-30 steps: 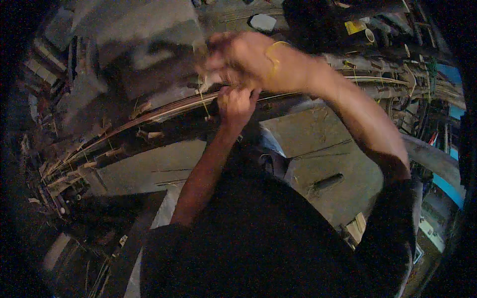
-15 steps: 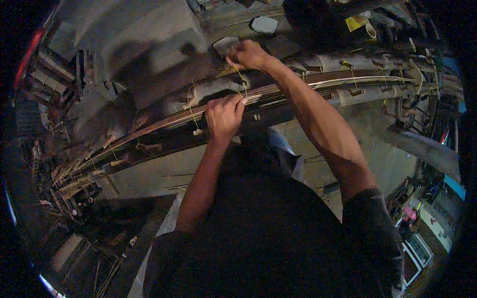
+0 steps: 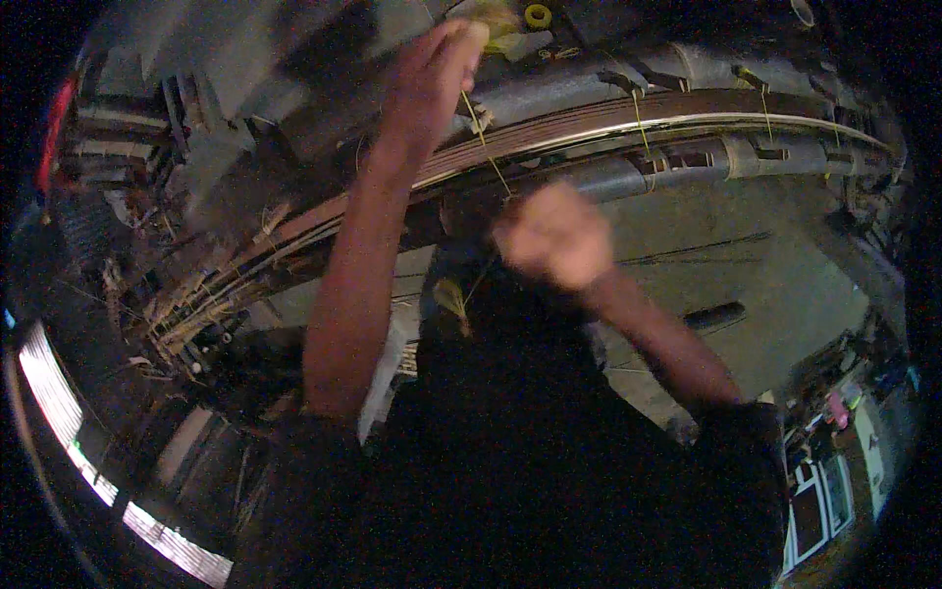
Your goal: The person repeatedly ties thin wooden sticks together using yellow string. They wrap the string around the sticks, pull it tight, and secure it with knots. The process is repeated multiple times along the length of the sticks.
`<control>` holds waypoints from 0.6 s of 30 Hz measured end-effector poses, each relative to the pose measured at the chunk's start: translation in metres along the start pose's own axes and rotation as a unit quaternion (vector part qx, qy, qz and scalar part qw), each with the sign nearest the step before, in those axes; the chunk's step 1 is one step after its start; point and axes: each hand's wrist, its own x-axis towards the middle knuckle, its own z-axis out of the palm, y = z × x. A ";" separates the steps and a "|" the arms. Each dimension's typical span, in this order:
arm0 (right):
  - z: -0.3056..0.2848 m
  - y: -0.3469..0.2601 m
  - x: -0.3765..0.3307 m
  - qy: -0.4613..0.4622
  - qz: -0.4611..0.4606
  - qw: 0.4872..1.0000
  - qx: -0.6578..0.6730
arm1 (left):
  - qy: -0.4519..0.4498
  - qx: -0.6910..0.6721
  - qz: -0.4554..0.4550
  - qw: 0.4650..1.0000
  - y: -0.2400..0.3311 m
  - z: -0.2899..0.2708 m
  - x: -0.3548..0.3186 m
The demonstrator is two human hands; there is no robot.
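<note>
My left hand is raised over the far side of a long bundle of thin strips, with its fingers closed in a pinch at the top of a thin yellow string. The string runs taut across the strips down to my right hand. On the near side, my right hand is curled into a fist at the lower end of the string, blurred by motion. Below it hangs a loose yellow tuft, apparently part of the same string. Exactly how the fingers grip is hard to see.
Grey pipes run along both sides of the strips, with notched brackets on them. More string ties cross the bundle farther right. Beyond lies a yellow ring. A dark cylinder rests on the floor at right.
My left hand has left the strips and risen to the far side. My right hand has come from the far side to the near side. The view has shifted too.
</note>
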 end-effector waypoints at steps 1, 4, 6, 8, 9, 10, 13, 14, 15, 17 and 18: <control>-0.030 0.002 0.030 -0.076 0.093 0.990 -0.076 | 0.012 0.037 -0.055 0.998 -0.006 0.000 0.020; -0.028 0.020 0.067 -0.129 0.047 0.974 -0.182 | -0.039 -0.006 -0.115 0.993 -0.063 -0.002 0.059; -0.027 0.015 0.066 -0.143 0.025 0.971 -0.189 | -0.077 0.103 -0.131 0.983 -0.060 -0.017 0.065; -0.052 -0.031 0.044 -0.088 0.188 0.974 -0.096 | -0.102 0.223 -0.005 0.969 -0.054 -0.078 0.051; -0.060 -0.051 0.033 -0.078 0.213 0.970 -0.091 | -0.052 0.325 0.042 0.943 -0.062 -0.113 0.048; -0.056 -0.077 0.019 -0.113 0.296 0.947 0.052 | -0.029 0.358 0.125 0.925 -0.054 -0.141 0.034; 0.012 -0.126 -0.003 -0.103 0.543 0.706 0.442 | 0.029 0.325 0.152 0.933 -0.056 -0.201 0.004; 0.040 -0.135 -0.003 -0.080 0.583 0.648 0.484 | 0.027 0.301 0.142 0.943 -0.042 -0.199 -0.014; 0.067 -0.125 -0.013 -0.096 0.557 0.715 0.412 | 0.031 0.278 0.129 0.951 -0.034 -0.197 -0.034; 0.118 -0.106 -0.035 -0.138 0.492 0.818 0.265 | 0.012 0.270 0.135 0.953 -0.034 -0.185 -0.071; 0.133 -0.102 -0.039 -0.148 0.452 0.860 0.183 | -0.018 0.255 0.161 0.953 -0.040 -0.174 -0.089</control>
